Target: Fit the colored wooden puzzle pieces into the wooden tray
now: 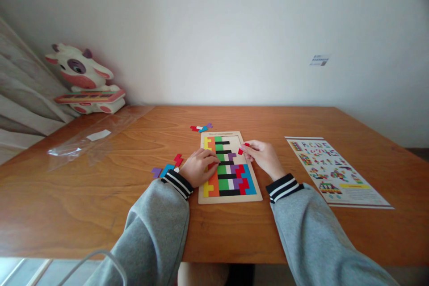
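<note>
A wooden puzzle board (229, 200) lies flat on the table, filled with yellow, orange, green, black and other coloured blocks on its left and near side. Bare wood (237, 141) shows in its far right part. My right hand (263, 155) pinches a red puzzle piece (241, 150) just above that bare part. My left hand (198, 166) rests on the board's left side, fingers spread over the laid blocks, and hides some of them. Beside my left wrist lie a red piece (178, 159), a purple piece (156, 172) and a blue piece (166, 170).
Several loose pieces (203, 129) lie beyond the board. A printed pattern sheet (335, 170) is to the right. Clear plastic wrapping (80, 145) spreads at the left, before a cow-shaped toy keyboard (90, 96). A white wall (234, 40) stands behind the table (231, 232).
</note>
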A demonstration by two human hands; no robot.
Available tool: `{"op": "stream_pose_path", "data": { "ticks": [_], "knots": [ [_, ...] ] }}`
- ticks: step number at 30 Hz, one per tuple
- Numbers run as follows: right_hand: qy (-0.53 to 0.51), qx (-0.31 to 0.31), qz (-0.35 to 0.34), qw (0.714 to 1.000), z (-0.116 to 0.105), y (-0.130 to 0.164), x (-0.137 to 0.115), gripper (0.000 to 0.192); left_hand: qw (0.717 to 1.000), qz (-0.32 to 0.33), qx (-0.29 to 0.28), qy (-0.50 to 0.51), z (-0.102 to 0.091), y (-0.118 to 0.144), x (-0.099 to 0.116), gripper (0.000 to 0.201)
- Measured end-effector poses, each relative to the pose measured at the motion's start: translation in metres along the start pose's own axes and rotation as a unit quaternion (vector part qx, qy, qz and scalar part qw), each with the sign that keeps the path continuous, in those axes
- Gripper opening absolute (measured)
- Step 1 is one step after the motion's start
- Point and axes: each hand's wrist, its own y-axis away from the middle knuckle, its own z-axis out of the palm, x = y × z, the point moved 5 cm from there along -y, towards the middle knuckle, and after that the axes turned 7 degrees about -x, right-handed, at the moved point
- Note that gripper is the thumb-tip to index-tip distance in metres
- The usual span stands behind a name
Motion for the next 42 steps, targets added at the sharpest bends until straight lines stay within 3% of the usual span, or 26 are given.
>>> {"op": "stream_pose_path", "data": {
  "ticks": [5, 10, 18, 30, 42],
  "knots": [
    [0.094, -0.04, 0.003, 0.995, 0.008, 0.002, 0.005, 0.036, 1.0, 0.002, -0.001, 0.001, -0.002, 0.0, 0.001, 0.016],
    [0.202, -0.027, -0.075, 0.976, 0.009, 0.003, -0.005, 0.024, 1.0, 0.001, -0.004, -0.002, -0.002, -0.001, 0.002, 0.016],
    [0.326, -0.067, -0.1, 0.938, 0.015, 0.002, -0.006, 0.03, 1.0, 0.002, -0.007, -0.002, 0.001, 0.0, 0.0, 0.017],
    [0.314, -0.076, -0.089, 0.942, 0.017, 0.003, -0.007, 0.021, 1.0, -0.009, -0.012, -0.001, 0.0, 0.0, 0.001, 0.018],
    [0.324, -0.099, -0.105, 0.935, 0.023, 0.004, -0.01, 0.025, 1.0, -0.013, -0.013, -0.008, 0.0, 0.0, 0.001, 0.019]
  ]
}}
